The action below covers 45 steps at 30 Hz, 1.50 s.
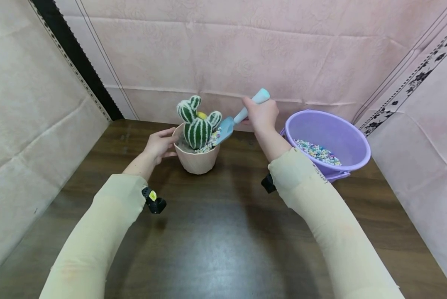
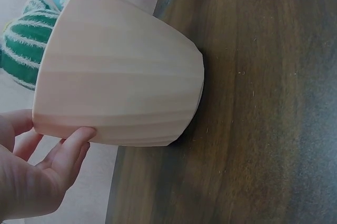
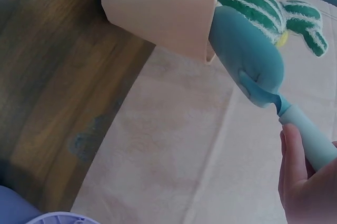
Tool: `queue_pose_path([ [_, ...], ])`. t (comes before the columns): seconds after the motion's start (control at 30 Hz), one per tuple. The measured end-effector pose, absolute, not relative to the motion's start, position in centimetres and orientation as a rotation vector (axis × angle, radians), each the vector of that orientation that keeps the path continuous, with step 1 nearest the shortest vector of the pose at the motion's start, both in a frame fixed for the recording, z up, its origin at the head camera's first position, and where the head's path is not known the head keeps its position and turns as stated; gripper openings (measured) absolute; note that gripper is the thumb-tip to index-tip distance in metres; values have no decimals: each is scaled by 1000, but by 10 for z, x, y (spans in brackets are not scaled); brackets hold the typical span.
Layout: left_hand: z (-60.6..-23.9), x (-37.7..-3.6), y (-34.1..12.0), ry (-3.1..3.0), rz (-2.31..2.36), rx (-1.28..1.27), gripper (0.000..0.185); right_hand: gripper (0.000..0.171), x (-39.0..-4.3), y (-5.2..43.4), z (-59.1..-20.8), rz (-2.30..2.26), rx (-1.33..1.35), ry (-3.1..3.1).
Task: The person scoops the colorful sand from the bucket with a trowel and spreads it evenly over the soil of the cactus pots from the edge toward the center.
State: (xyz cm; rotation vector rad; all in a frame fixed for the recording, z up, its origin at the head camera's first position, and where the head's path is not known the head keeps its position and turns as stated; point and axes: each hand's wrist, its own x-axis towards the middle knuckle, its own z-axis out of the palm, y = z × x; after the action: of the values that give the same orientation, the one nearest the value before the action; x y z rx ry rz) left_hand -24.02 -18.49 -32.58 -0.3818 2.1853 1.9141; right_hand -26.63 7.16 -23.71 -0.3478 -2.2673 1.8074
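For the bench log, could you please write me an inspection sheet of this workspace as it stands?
Surface: dark wooden table, bare wood in front of the pot.
Job's things: pink pot upright, holding a striped cactus and coloured pebbles; blue scoop tipped over the pot's rim; purple bucket with pebbles inside, to the right.
Clutter: nothing seen.
Grips: left hand steadies the pot's side with relaxed fingers; right hand grips the scoop's handle.
Cables: nothing seen; a small black device at each wrist.
Surroundings: pink fabric sheets behind and on both sides.
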Motion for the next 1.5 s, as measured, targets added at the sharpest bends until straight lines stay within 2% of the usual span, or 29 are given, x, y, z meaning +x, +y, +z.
queue_pose_path([
  [0.6, -321, -234, -183, 2182, 1923, -365, 50, 18, -263, 74, -228, 1711, -318, -2364],
  [0.8, -320, -232, -184, 2211, 1911, -366, 51, 16, -261, 83, -225, 1921, -356, -2241],
  [1.03, -311, -227, -193, 2275, 2021, -404, 51, 14, -254, 112, -212, 2228, -374, -2005],
  [1.17, -303, -218, -200, 2191, 2223, -401, 42, 14, -249, 134, -201, 2319, -389, -1913],
  [1.33, -294, -207, -204, 2061, 2356, -282, 26, 13, -244, 169, -188, 2448, -392, -1761],
  [1.5, -285, -203, -198, 1979, 2358, -154, 29, 15, -245, 204, -181, 2575, -431, -1603],
])
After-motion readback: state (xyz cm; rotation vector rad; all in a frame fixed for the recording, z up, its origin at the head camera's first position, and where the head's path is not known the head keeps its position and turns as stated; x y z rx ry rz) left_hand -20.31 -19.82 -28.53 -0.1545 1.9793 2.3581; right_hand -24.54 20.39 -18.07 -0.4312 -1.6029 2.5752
